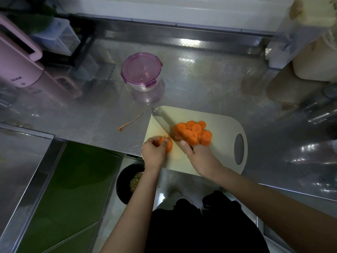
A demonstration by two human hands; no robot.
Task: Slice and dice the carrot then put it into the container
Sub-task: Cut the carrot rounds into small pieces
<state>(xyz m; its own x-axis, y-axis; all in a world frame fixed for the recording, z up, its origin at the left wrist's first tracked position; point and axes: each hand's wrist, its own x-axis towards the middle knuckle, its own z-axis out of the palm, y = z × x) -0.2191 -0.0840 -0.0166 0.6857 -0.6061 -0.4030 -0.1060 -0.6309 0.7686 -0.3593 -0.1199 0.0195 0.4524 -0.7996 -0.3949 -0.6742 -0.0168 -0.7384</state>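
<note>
My left hand [152,152] and right hand [199,158] are bare, forearms [237,181] uncovered behind them; nearer me, I wear black clothing [200,227].

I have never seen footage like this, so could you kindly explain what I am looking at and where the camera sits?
There is no machine here: these are a person's two bare hands, filmed by one camera worn on the head, looking down. On the metal counter lies a pale cutting board with a heap of carrot slices. The right hand grips a knife, blade over the board. The left hand holds a few carrot pieces beside the blade. Behind the board stands a round container with its purple lid on; a thin carrot tail lies on the counter.
</note>
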